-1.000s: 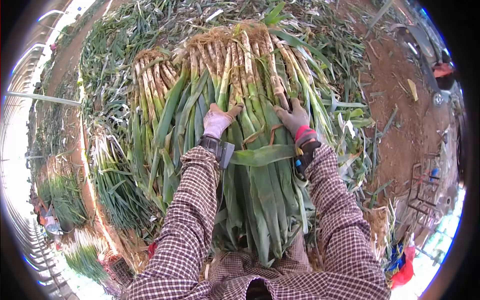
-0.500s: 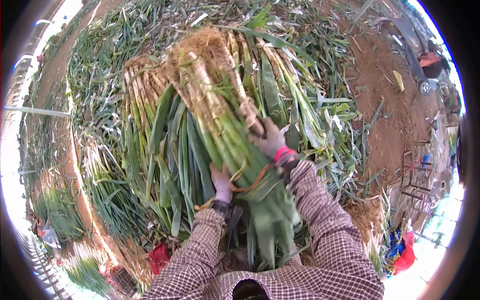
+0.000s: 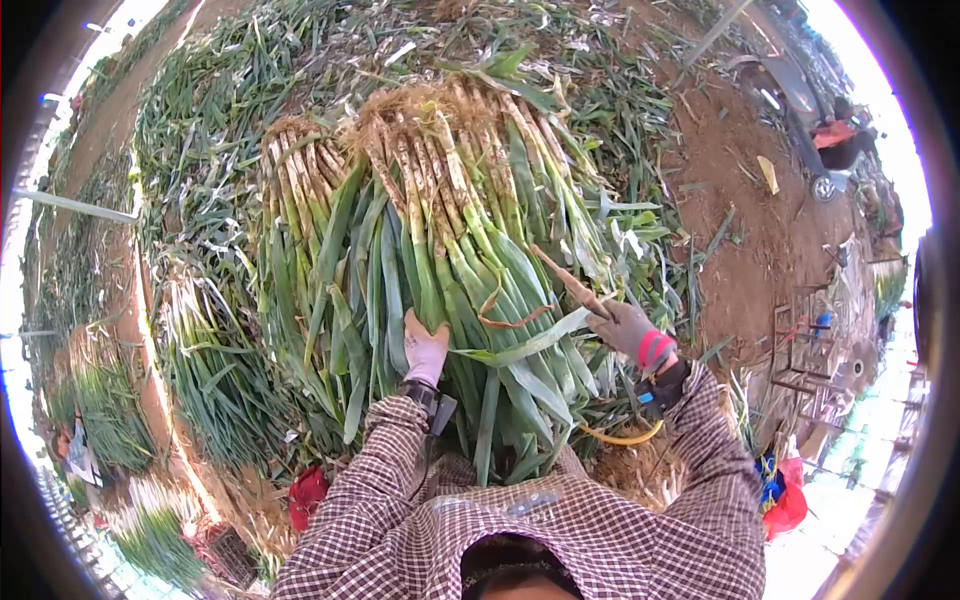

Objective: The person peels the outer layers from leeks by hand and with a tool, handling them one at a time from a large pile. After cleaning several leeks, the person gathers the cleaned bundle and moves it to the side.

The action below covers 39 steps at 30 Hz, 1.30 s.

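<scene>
A thick bunch of leeks (image 3: 470,235) lies in front of me, its brown roots pointing away and its green leaves towards my body. My left hand (image 3: 425,350), in a pale glove, is low on the leaves, with its fingers partly sunk among them and curled round some. To the right of the bunch, my gloved right hand (image 3: 628,335) grips a slim brown stick-like tool (image 3: 568,278) whose tip points up and left over the leaves. A brown curled strip (image 3: 512,318) lies across the bunch.
More leeks lie at the left (image 3: 297,180), with another bundle (image 3: 205,350) beyond them. Loose leaf scraps (image 3: 210,125) cover the ground. A yellow hose-like curve (image 3: 625,437) shows below my right wrist. Metal frames (image 3: 800,345) and a vehicle part (image 3: 795,95) stand at the right.
The leeks, lifted and tilted before, now lie spread on the others. My right hand has moved right and down, off the bunch, with the tool. My left hand has shifted slightly left.
</scene>
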Available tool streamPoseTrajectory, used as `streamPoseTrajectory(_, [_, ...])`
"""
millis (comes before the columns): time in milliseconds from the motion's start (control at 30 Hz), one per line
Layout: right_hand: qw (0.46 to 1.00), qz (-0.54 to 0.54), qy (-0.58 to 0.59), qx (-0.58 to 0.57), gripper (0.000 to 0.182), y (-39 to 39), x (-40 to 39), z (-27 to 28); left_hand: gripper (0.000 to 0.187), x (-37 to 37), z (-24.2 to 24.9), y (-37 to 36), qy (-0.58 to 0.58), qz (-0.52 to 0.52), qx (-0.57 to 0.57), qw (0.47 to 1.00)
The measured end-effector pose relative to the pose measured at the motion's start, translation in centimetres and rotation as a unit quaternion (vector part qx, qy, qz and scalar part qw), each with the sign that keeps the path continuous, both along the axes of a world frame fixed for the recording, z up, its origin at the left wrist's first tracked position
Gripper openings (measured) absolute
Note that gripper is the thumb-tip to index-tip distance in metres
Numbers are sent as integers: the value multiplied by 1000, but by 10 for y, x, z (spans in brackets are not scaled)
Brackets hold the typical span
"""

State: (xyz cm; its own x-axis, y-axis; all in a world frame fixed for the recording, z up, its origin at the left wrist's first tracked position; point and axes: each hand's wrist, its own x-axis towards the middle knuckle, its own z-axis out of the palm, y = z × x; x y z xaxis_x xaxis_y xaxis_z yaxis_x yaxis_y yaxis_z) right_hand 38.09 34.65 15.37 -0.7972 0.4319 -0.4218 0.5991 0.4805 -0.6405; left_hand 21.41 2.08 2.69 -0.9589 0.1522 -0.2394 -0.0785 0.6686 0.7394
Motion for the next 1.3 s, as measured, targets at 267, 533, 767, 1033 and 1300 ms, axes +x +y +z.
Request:
streamPoseTrajectory(267, [976, -69, 103, -179, 23, 40, -40, 24, 62, 22, 50, 39, 157, -180, -67, 969])
streamPoseTrajectory(533, [996, -51, 71, 20, 37, 44, -11, 16, 83, -11, 48, 114, -16, -168, -169, 971])
streamPoseTrajectory(767, [992, -10, 116, 53, 34, 4, -39, 32, 115, -49, 55, 168, -240, 5, -178, 954])
streamPoseTrajectory(1033, [997, 52, 39, 49, 40, -38, 16, 23, 84, -50, 26, 110, -141, 6, -19, 990])
streamPoseTrajectory(1300, [991, 121, -8, 48, 47, -101, 24, 6, 75, -43, 7, 110, -248, -9, -114, 962])
